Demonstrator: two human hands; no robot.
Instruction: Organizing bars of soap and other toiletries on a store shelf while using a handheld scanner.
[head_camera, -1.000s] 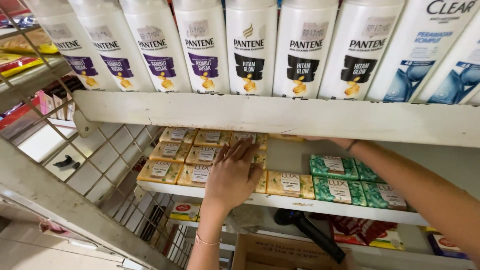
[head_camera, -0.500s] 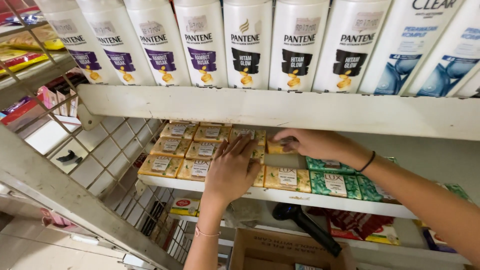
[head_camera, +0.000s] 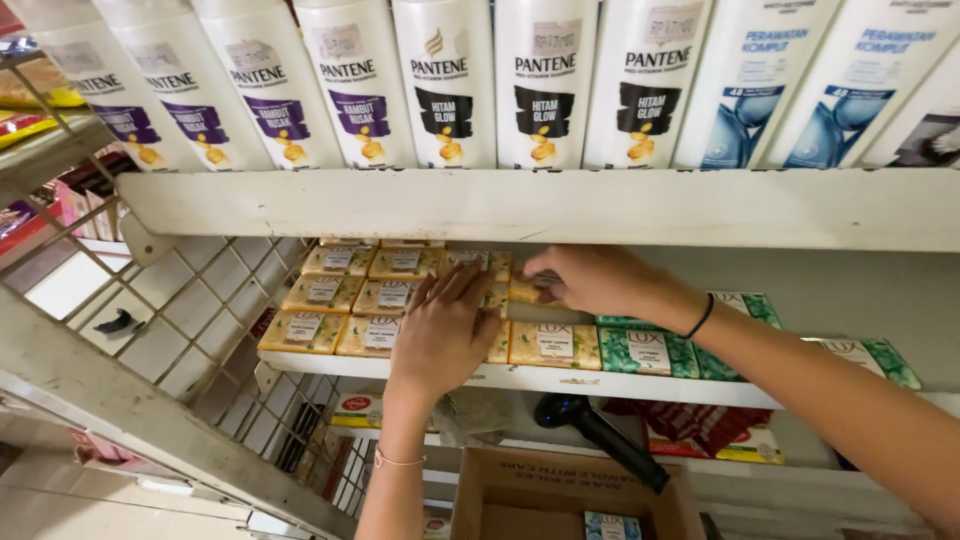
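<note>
Yellow soap boxes (head_camera: 340, 300) lie in rows on a white shelf (head_camera: 600, 380). My left hand (head_camera: 445, 330) rests flat on the stack of yellow boxes, fingers spread and pointing away from me. My right hand (head_camera: 585, 280) reaches in under the upper shelf and grips a yellow soap box (head_camera: 525, 290) at the back of the row. Green soap boxes (head_camera: 650, 350) lie to the right of the yellow ones, under my right forearm.
White shampoo bottles (head_camera: 450, 80) line the upper shelf (head_camera: 560, 205). An open cardboard box (head_camera: 570, 495) and a black handheld scanner (head_camera: 600, 435) sit below. A wire rack (head_camera: 160, 330) stands to the left. Red and yellow packets lie on the lower shelf.
My right hand has come in from the right and now holds a yellow box at the back of the row. My left hand has stayed on the stack.
</note>
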